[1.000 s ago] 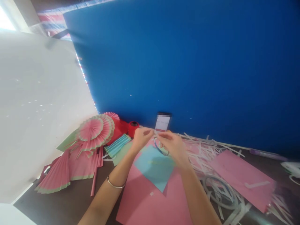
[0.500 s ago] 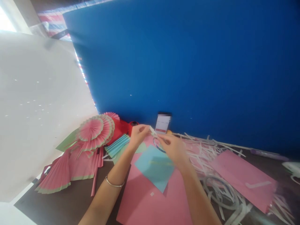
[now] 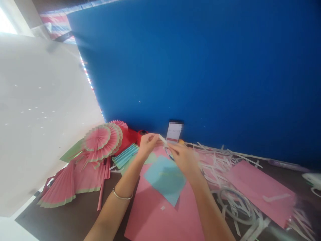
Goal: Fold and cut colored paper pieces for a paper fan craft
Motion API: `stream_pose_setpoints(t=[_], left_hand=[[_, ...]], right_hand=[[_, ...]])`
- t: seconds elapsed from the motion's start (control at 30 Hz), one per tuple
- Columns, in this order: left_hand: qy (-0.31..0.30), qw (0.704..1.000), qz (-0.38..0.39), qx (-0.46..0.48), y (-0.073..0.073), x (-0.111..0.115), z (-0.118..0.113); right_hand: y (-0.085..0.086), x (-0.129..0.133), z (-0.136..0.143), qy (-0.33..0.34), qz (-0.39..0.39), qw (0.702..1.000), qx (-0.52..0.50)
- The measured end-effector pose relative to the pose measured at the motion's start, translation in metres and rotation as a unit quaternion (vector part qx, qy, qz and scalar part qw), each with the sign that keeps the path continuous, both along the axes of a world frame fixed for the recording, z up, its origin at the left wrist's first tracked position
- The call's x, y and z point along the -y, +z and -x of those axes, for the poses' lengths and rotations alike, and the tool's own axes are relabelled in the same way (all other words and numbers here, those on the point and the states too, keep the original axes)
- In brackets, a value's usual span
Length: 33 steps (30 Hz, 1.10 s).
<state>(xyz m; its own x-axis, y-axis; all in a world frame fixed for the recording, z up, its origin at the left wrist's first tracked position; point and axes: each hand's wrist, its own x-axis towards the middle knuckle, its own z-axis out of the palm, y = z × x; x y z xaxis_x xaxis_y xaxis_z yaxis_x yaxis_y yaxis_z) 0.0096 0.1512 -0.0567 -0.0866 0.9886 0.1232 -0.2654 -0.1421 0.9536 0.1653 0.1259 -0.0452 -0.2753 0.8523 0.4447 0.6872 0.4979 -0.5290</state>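
Note:
Between my two hands is a small white strip (image 3: 163, 139), held above the far part of the papers. My left hand (image 3: 149, 143) pinches its upper left end. My right hand (image 3: 182, 155) has its fingertips closed at the lower right end, where a thin ring-shaped item (image 3: 168, 153) partly shows below. A light blue paper square (image 3: 165, 180) lies under the hands, turned at an angle on a large pink sheet (image 3: 164, 217). A tiny white piece (image 3: 163, 208) rests on the pink sheet.
Pleated pink rosettes (image 3: 97, 138) and a folded fan (image 3: 60, 189) lie left, beside blue pleated paper (image 3: 125, 155). A phone (image 3: 174, 131) leans against the blue panel (image 3: 195, 73). White strips (image 3: 215, 162), a clear roll (image 3: 237, 206) and a pink sheet (image 3: 263, 192) occupy the right.
My right hand has shifted slightly left, closer to my left hand, and less of the ring-shaped item shows. My left hand stays almost in place.

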Motion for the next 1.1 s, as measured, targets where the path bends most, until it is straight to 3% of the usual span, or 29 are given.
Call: stream_pose_setpoints(t=[0.67,0.93,1.1], left_hand=[[-0.005,0.998,-0.005,0.059,-0.003,-0.001,-0.002],[-0.057,0.979,0.065,0.187,0.001,0.000,-0.011],[-0.048,0.993,0.044,0.102,0.000,0.004,-0.016]], right_hand=[[-0.002,-0.002,0.002,-0.004,-0.006,0.997,0.073],[-0.011,-0.004,0.005,-0.026,-0.063,0.994,0.090],[-0.013,-0.005,0.005,-0.030,-0.060,0.993,0.093]])
